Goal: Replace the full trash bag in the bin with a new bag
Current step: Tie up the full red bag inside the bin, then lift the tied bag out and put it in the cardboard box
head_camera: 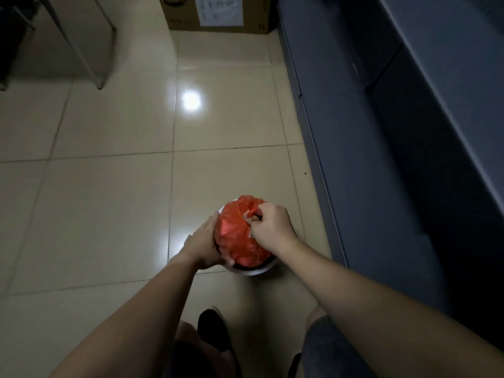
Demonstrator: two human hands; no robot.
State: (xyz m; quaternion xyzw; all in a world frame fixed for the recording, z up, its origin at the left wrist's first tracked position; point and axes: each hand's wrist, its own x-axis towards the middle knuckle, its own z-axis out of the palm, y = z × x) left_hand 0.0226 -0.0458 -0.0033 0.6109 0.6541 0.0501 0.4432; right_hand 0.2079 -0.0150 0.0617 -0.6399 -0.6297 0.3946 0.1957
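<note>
While crinkled red bag (240, 236) bulges, right hand (272, 223) pinches it.

Dim indoor light overall; a ceiling lamp's glare spot (191, 100) bounces off the glossy tile floor (109, 186) (a fainter sheen lies nearer the hands). Deep shadow swallows the right side, wide-angle bending skews edges, and forearms blur softly.

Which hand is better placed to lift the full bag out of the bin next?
Probably the right hand: it already pinches the gathered top of the red bag. The left hand lies flat against the bag's side at the bin rim, better suited to steadying.
</note>
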